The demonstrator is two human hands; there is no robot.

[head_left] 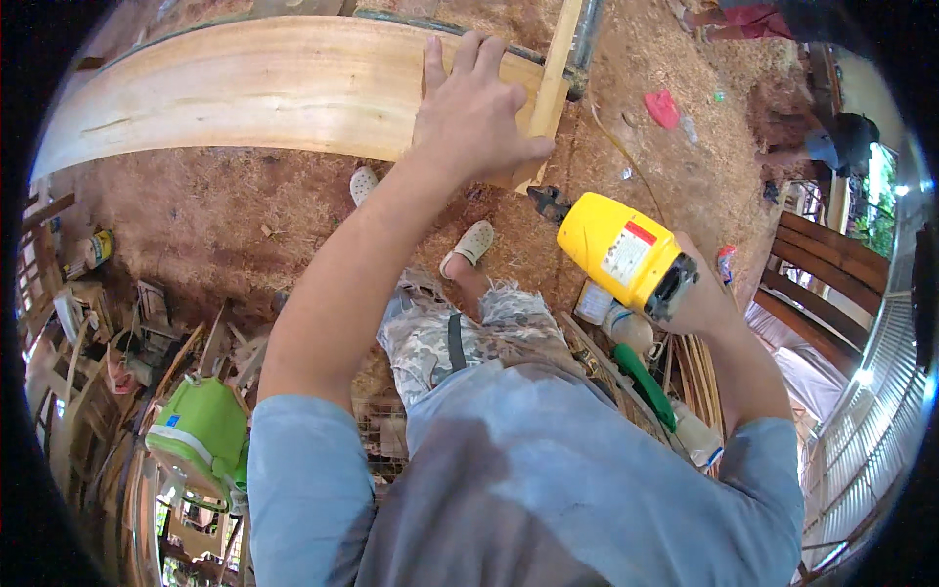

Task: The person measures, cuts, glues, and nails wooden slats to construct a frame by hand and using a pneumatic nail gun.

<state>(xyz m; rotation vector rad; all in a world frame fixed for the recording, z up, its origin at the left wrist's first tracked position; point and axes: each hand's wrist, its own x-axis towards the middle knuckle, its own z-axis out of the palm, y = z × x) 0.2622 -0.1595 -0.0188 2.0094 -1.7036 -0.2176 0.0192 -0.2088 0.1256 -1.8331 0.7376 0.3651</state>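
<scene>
A long pale wooden board (264, 83) stretches across the upper left. My left hand (474, 112) lies over its right end, fingers spread and thumb out to the right, touching the wood. Under the palm is a darker wooden piece (523, 78), partly hidden by the hand. A narrow wooden strip (556, 68) crosses the board's end. My right hand (693, 289) is closed around a yellow power tool (611, 249) with a label and a dark nose. That nose points toward the board's end, apart from it. The tool's handle is hidden.
Sawdust covers the brown floor (245, 205). A dark pipe or rail (587, 39) runs beside the strip. A thin cord or hose (626, 157) trails behind the tool. A green container (201, 430) and wood scraps lie lower left; bottles and a green object (644, 386) lie lower right.
</scene>
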